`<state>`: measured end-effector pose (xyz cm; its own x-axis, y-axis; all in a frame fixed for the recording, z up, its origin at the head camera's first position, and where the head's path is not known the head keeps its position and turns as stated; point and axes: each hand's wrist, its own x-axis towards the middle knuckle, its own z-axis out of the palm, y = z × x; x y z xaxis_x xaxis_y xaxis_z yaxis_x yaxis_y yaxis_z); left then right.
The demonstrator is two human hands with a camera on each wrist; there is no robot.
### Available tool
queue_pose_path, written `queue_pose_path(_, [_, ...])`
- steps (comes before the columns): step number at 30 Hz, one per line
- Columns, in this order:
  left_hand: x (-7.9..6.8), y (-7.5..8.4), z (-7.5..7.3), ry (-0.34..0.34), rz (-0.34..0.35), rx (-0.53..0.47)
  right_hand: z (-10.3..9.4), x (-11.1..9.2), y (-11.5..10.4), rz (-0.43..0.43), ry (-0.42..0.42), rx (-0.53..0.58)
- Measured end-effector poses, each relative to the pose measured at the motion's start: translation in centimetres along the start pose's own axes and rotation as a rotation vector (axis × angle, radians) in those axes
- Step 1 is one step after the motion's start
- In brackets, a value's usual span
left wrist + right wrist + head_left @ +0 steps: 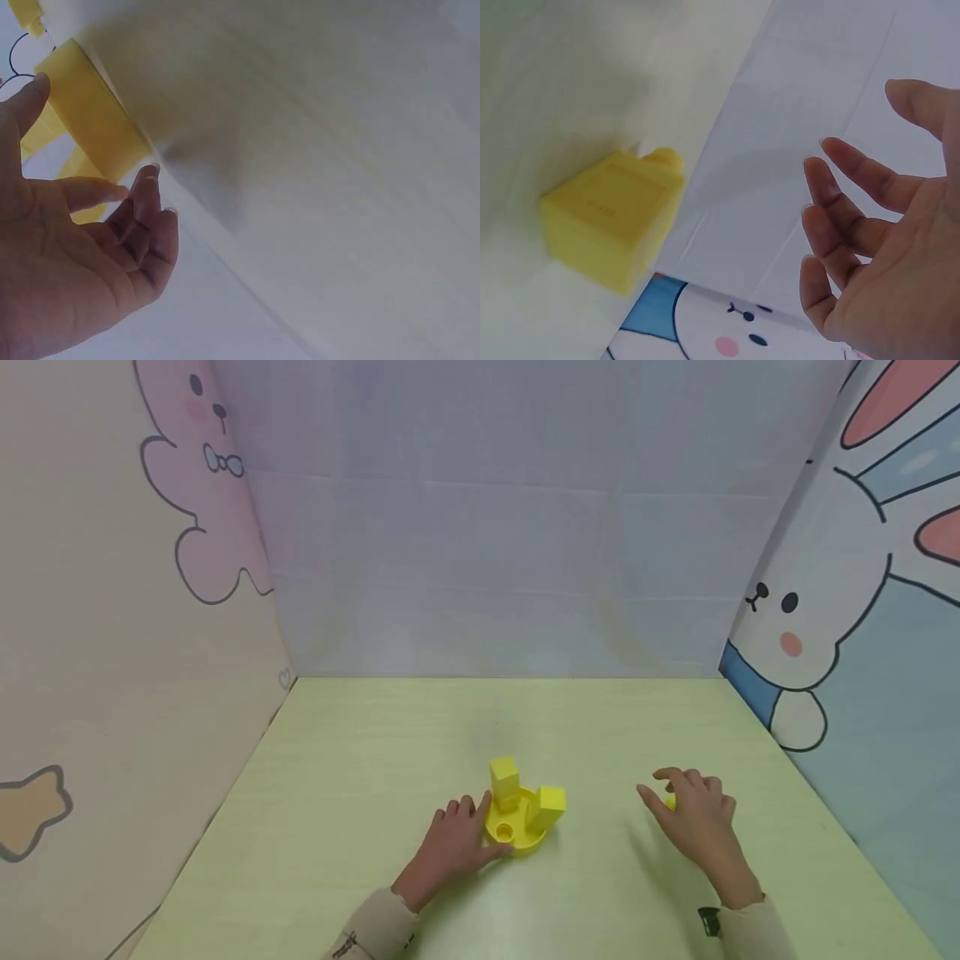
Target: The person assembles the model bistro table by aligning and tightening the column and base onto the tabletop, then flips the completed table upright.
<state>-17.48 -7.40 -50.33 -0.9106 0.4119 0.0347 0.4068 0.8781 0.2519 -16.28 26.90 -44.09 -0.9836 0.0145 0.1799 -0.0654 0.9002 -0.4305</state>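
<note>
A round yellow base (525, 841) lies on the table, seen edge-on as a yellow rim (94, 112) in the left wrist view. Two yellow blocks, one at the back (505, 775) and another at the right (548, 807), stand up from it; a small round socket (505, 833) shows at its front. My left hand (448, 845) holds the base's left side between thumb and index finger, the other fingers loosely bent. Over at the right, my right hand (703, 818) hovers with spread, slightly bent fingers, apart from a yellow block (604, 214) with a rounded knob, mostly hidden in the head view.
The pale yellow-green table (360, 752) runs back to a plain whitish wall (480, 543). Side panels enclose it, with a pink bear drawing (206, 518) at left and a white rabbit drawing (817, 602) at right.
</note>
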Motion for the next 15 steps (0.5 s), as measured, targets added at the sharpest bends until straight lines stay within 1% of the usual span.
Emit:
queue_pose_path(4, [-0.3, 1.3, 0.2, 0.016, -0.071, 0.047, -0.3, -1.1, 3.1, 0.08, -0.048, -0.039])
queue_pose_path(7, [-0.4, 2.3, 0.3, 0.042, -0.108, 0.1, -0.4, -1.7, 4.8, 0.132, -0.091, -0.067])
queue_pose_path(9, [-0.5, 3.0, 0.4, 0.088, -0.125, 0.138, -0.6, -1.9, 5.5, 0.169, -0.124, -0.084])
queue_pose_path(11, [-0.6, 3.8, 0.6, 0.15, -0.141, 0.185, -0.6, -2.2, 6.1, 0.203, -0.158, -0.099])
queue_pose_path(13, [-0.6, 4.4, 0.9, 0.215, -0.159, 0.24, -0.7, -2.4, 6.5, 0.226, -0.188, -0.105])
queue_pose_path(15, [-0.5, 5.0, 1.1, 0.262, -0.179, 0.299, -0.7, -2.7, 6.8, 0.243, -0.212, -0.107])
